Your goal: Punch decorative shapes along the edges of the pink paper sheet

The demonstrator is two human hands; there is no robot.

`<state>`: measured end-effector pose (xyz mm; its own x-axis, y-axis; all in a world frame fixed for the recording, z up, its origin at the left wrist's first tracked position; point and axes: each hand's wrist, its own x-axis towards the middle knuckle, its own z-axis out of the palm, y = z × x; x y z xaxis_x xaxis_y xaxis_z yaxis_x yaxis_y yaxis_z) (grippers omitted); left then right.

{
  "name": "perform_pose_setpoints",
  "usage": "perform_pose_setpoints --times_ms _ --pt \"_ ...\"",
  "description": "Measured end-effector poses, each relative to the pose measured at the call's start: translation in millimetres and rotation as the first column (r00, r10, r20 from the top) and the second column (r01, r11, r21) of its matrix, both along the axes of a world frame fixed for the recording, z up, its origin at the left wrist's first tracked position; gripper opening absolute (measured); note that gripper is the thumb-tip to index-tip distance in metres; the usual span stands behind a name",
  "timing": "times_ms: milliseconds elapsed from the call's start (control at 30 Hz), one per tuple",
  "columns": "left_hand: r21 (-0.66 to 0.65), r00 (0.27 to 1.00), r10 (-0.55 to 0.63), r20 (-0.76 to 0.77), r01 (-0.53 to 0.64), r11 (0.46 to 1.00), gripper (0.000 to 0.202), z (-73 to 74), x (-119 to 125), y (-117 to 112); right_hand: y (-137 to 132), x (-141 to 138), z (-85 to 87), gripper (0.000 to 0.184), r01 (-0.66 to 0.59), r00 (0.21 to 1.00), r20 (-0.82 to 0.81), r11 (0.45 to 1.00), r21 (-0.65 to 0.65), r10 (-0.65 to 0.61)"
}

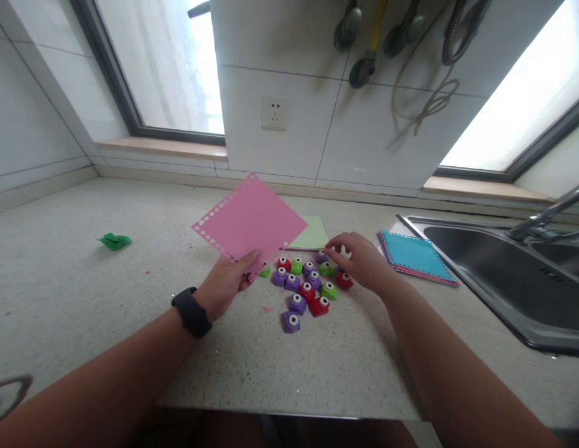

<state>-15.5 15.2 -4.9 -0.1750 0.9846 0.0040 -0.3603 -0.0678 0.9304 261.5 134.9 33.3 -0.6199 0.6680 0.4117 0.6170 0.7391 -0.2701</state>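
My left hand [232,278] is closed on the lower corner of a pink sheet of paper [256,218], held tilted above the counter. Small punched shapes run along the sheet's upper left and lower edges. My right hand [361,258] is bent over the far right of a group of small craft punches, its thumb and index fingertips pinched at a purple craft punch [321,256]. Several purple, red and green punches lie around it, among them a red punch [320,305] and a green punch [329,290]. White buttons on top carry dark shapes.
A pale green paper stack [316,231] lies behind the punches. Blue and pink punched sheets [415,254] lie right, beside the steel sink [485,274] and its faucet [545,218]. Crumpled green material [114,241] sits left. Pink scraps dot the speckled counter [144,298].
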Motion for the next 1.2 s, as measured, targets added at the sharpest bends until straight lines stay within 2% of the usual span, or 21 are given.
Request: perform_pose_setpoints --times_ms 267,433,500,567,667,767,833,1100,1200 --pt "0.018 0.99 -0.03 0.138 0.027 0.999 0.031 6.7 -3 0 23 9 -18.5 0.019 0.151 0.987 0.046 0.988 0.026 -0.152" --pt "0.02 0.98 -0.05 0.195 0.047 0.999 0.03 6.6 -4 -1 31 23 -14.4 0.021 0.288 0.957 0.014 0.957 0.02 -0.288" --pt "0.021 0.977 -0.055 0.204 0.051 0.998 0.031 6.7 -5 -1 29 25 -8.9 0.022 0.292 0.956 -0.034 0.956 0.008 -0.292" --pt "0.017 0.976 -0.057 0.208 0.055 0.998 0.03 7.1 -5 -1 22 22 -2.2 0.021 0.232 0.968 -0.097 0.973 -0.002 -0.231" --pt "0.014 0.975 -0.056 0.215 0.055 0.998 0.028 7.6 -5 -1 7 12 7.4 0.018 0.033 0.984 -0.175 0.998 -0.061 -0.044" --pt "0.011 0.974 -0.053 0.22 0.052 0.999 0.027 7.5 -5 -1 -10 -1 13.0 0.012 -0.192 0.976 -0.125 0.974 -0.118 0.178" --pt "0.008 0.974 -0.055 0.221 0.055 0.998 0.028 7.2 -5 0 -20 -9 14.4 0.012 -0.292 0.956 -0.07 0.943 -0.16 0.284" --pt "0.01 0.977 -0.056 0.206 0.055 0.998 0.033 5.6 -5 1 -58 -43 17.4 0.041 -0.46 0.879 0.064 0.875 -0.15 0.472" --pt "0.013 0.977 -0.059 0.207 0.058 0.998 0.033 5.5 -5 1 -64 -51 16.3 0.051 -0.482 0.857 0.127 0.863 -0.152 0.5"
